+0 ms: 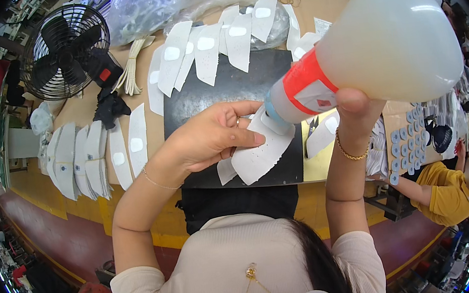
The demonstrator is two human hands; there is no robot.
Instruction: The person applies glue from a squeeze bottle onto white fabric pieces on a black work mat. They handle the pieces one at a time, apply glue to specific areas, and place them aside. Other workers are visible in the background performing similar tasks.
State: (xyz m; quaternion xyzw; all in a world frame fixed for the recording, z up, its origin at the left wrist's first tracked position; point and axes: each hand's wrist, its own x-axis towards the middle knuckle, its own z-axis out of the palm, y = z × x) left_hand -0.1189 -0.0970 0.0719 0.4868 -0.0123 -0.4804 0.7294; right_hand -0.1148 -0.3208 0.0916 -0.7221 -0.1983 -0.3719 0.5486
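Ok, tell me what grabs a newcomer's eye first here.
The big milky squeeze bottle, tipped nozzle-down in the right hand at upper right. Its tip meets a white perforated piece pinned by the left hand on the black mat. A black fan stands upper left.

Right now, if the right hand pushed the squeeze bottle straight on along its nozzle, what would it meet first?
The right hand tilts the squeeze bottle down-left. Its blue nozzle already seems to be at the white cut piece under the left hand; that piece comes first, though depth is unclear.

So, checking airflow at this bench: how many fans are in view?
2. A large black fan stands at the table's far left; a small black fan sits at the right edge. Others may be hidden.
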